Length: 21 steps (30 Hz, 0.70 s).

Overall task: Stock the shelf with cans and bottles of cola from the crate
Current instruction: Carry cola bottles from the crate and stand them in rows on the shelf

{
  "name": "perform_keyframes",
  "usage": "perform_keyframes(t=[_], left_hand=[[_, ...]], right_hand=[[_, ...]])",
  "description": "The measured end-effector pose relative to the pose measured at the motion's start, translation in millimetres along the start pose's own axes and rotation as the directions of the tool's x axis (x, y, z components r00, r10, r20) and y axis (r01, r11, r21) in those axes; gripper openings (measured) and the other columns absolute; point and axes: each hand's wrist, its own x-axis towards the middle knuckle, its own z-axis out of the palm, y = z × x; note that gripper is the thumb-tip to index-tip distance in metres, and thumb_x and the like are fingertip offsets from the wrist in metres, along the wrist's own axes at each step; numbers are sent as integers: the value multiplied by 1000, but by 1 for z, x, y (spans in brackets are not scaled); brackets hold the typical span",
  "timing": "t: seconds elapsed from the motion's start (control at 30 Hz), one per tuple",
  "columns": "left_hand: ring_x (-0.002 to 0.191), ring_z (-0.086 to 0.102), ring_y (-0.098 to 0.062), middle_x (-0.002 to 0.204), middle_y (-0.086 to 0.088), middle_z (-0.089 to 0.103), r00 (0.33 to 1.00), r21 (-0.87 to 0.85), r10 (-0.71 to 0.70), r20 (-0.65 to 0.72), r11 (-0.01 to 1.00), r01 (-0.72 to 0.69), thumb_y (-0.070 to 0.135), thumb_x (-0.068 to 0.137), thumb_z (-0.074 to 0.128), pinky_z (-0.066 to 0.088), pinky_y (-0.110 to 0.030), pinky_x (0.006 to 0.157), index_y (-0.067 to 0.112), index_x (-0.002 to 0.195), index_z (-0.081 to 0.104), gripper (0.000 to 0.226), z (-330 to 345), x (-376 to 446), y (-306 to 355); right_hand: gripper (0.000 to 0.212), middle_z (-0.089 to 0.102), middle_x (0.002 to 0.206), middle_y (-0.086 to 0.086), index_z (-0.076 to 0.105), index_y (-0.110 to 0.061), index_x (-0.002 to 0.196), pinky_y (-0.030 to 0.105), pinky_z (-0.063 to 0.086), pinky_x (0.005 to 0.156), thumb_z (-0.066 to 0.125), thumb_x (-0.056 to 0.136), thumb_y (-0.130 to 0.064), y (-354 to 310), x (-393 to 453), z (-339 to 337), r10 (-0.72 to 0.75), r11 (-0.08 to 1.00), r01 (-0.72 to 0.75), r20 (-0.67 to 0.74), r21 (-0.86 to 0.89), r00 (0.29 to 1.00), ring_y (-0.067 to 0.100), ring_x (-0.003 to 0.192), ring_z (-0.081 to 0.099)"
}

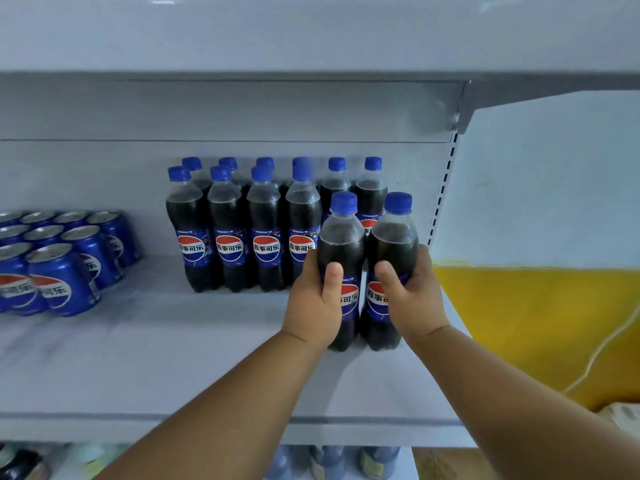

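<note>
My left hand (317, 303) grips a cola bottle (341, 244) with a blue cap, and my right hand (414, 296) grips a second cola bottle (393, 240) just to its right. Both bottles stand upright on the white shelf (173, 358), side by side, in front of the right end of a block of several cola bottles (242, 230) set in two rows. Several blue cola cans (59, 258) stand in rows at the shelf's left. The crate is out of view.
An upper shelf board (242, 39) overhangs the bottles. The shelf's slotted right upright (445, 181) stands just right of the bottles, with a white and yellow wall (536, 306) and a cable (602, 348) beyond. More bottles (332, 462) sit on the shelf below.
</note>
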Motion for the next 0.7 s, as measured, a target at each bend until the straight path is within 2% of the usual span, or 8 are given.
perform_keyframes(t=[0.03, 0.1, 0.17, 0.23, 0.37, 0.57, 0.7], left_hand=[[106, 56, 10, 115, 25, 57, 999, 41, -35, 35, 999, 33, 68, 87, 34, 38, -7, 89, 33, 136, 46, 61, -4, -3, 1], [112, 59, -10, 121, 11, 60, 996, 184, -76, 45, 981, 66, 71, 81, 43, 47, -26, 93, 28, 132, 46, 67, -10, -15, 0], [105, 59, -14, 117, 6, 58, 993, 360, -118, 21, 927, 103, 68, 75, 60, 52, -34, 87, 26, 123, 48, 65, -14, -30, 0], [97, 59, -15, 113, 5, 56, 989, 474, -147, 7, 871, 126, 55, 78, 72, 51, -31, 79, 23, 114, 50, 53, -17, -38, 0], [101, 59, -22, 112, -2, 57, 988, 630, -152, 8, 768, 113, 49, 85, 70, 46, -30, 76, 16, 109, 50, 46, -17, -27, 4], [110, 59, -28, 125, -8, 54, 976, 749, -215, 36, 653, 116, 49, 92, 62, 47, -35, 84, 10, 125, 45, 54, -4, 6, 1], [114, 59, -32, 129, -11, 54, 957, 739, -286, 44, 654, 162, 46, 93, 62, 47, -39, 87, 10, 130, 45, 55, 1, 30, -1]], right_hand=[[35, 67, 95, -11, 49, -34, 100, 41, 56, 84, 72, 79, -50, 0, -1, -5, 19, 999, -17, 38, -52, 999, 8, 90, 66], [39, 62, 105, -9, 46, -32, 106, 36, 51, 84, 74, 83, -46, 1, -7, -14, 43, 977, -23, 90, -210, 995, 11, 95, 63], [46, 56, 109, -10, 44, -33, 110, 28, 45, 81, 77, 81, -47, 6, -18, -22, 58, 938, -20, 102, -346, 993, 9, 97, 58], [44, 58, 109, -11, 47, -34, 110, 26, 46, 77, 77, 81, -48, 12, -24, -24, 47, 911, 6, 117, -413, 992, 7, 94, 58], [40, 62, 104, -10, 52, -33, 107, 27, 46, 67, 78, 80, -48, 14, -18, -19, 53, 889, -6, 88, -458, 995, 7, 84, 61], [41, 63, 108, -4, 55, -24, 110, 38, 54, 77, 77, 82, -45, 18, 0, -6, 61, 886, -30, 52, -462, 997, 18, 93, 64], [40, 62, 109, -2, 55, -22, 109, 38, 53, 78, 76, 83, -44, 21, 18, -1, 72, 885, -34, 64, -464, 995, 20, 94, 63]])
